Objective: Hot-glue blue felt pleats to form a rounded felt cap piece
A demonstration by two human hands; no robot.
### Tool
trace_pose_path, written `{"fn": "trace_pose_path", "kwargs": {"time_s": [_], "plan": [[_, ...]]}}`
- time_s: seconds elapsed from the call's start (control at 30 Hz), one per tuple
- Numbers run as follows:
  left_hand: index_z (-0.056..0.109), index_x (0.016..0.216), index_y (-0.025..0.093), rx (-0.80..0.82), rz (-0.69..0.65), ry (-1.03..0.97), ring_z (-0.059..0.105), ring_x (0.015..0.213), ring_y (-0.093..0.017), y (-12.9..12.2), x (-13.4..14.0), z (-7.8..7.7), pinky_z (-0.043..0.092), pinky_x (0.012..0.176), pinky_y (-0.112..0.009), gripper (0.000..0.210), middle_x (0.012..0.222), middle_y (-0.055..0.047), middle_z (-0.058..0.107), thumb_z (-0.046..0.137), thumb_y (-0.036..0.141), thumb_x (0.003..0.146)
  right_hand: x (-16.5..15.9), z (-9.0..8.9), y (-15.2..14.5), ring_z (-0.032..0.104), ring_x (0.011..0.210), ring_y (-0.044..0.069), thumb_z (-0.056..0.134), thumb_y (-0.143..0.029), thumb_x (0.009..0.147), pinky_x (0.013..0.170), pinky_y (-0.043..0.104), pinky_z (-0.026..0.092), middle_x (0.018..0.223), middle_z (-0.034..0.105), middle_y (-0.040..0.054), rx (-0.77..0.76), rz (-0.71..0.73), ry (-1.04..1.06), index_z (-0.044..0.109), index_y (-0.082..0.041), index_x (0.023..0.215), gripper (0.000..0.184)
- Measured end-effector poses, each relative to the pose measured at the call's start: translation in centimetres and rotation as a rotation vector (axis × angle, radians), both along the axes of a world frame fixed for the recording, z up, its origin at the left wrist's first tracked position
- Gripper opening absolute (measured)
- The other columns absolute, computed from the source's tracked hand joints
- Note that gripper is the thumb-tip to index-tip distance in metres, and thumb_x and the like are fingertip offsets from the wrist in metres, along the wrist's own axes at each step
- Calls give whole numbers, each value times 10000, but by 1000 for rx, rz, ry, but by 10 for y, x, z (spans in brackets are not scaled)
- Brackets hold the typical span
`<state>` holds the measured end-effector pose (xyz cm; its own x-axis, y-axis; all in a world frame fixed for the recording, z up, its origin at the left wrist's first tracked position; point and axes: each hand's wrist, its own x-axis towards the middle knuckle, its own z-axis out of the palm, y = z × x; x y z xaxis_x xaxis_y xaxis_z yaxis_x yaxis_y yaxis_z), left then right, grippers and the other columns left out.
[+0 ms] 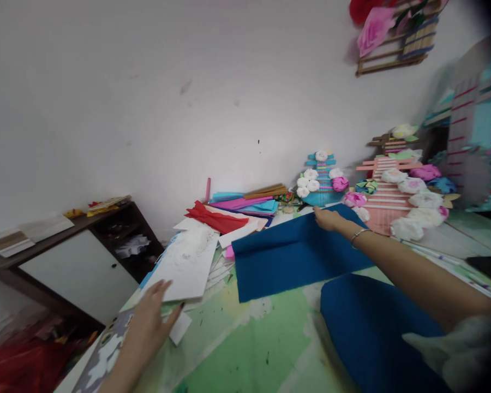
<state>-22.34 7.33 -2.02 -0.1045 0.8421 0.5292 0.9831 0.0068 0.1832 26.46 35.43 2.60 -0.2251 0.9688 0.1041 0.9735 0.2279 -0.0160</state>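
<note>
My right hand [327,219], with a bracelet at the wrist, grips the upper edge of a dark blue sheet [282,262]; whether it is paper or felt I cannot tell. The sheet lies spread across the far part of the table, bowed under my forearm. A second dark blue piece [376,322] with a cut, angled outline is nearer to me. My left hand [153,314] holds nothing, its fingers apart. It hovers by the near corner of a white board [188,281], which carries a heap of white shreds [190,243]. Beside that hand is a small white paper piece [180,328].
Red folded paper [216,218] and coloured sheets [245,203] are stacked against the wall. Flower-decorated stick crafts, one blue [321,188] and one pink [387,204], stand at the back right. To the left is a low cabinet [82,267]. The tabletop [229,349] is green and stained.
</note>
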Motion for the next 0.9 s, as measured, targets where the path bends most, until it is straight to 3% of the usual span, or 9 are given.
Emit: {"fn": "trace_pose_path", "kwargs": {"time_s": [0.13,0.23,0.3,0.4,0.5,0.6,0.67,0.77,0.9], "plan": [[532,1259,232,-191,-345,-109,451,1279,-269,54,80,-1,381,1061,-438,425,1379,-116,468,481,338,851,-8,-12,-7,589,1034,228,577,-346,917,865,447,514,1225,563,95,-142,65,10,534,-167,1238,370],[548,1237,202,-301,-305,-253,484,1229,-264,88,122,-13,386,1045,-397,454,1334,-134,484,578,284,792,0,-13,-24,548,1140,274,600,-319,895,945,498,458,1310,528,125,-191,166,31,488,-171,1311,456],[505,1268,120,-298,-224,-305,514,1160,-321,102,137,-22,392,1005,-473,519,1223,-196,528,581,322,796,14,-8,-43,506,1211,313,598,-284,874,992,487,417,1359,506,158,-202,229,49,470,-162,1345,503],[475,1250,57,-277,-128,-390,498,1136,-397,113,146,-33,363,972,-552,604,1151,-237,547,624,376,759,40,4,-83,538,1190,303,516,-315,894,992,401,424,1312,563,159,-213,299,78,518,-140,1310,452],[490,1182,110,-261,-94,-513,532,1104,-364,116,148,-40,383,960,-492,562,1127,-188,581,680,331,702,53,9,-144,544,1181,303,457,-462,906,991,413,436,1292,580,163,-215,327,89,533,-119,1300,528],[480,1136,149,-246,-77,-671,619,898,-276,117,148,-43,464,812,-392,450,943,-102,634,633,276,733,40,-5,-220,339,1348,381,530,-596,828,1063,548,338,1487,360,185,-58,334,51,452,-131,1396,739],[466,1140,163,-231,-82,-779,623,738,-224,115,149,-45,475,694,-330,422,797,-37,621,600,267,753,21,-22,-267,247,1378,433,630,-612,738,1024,625,347,1535,261,171,35,386,1,347,-179,1467,894],[467,1135,183,-199,-116,-924,589,605,-175,107,151,-45,457,599,-274,451,688,25,578,627,280,725,-8,-49,-310,255,1369,448,661,-437,737,994,647,374,1526,275,170,208,386,-76,334,-160,1472,852],[475,1122,197,-179,-187,-1090,578,567,-156,93,153,-44,456,560,-258,517,671,42,571,678,318,662,-23,-69,-318,472,1259,369,506,-156,777,938,546,489,1397,484,184,356,276,-186,456,-66,1383,615]]}}
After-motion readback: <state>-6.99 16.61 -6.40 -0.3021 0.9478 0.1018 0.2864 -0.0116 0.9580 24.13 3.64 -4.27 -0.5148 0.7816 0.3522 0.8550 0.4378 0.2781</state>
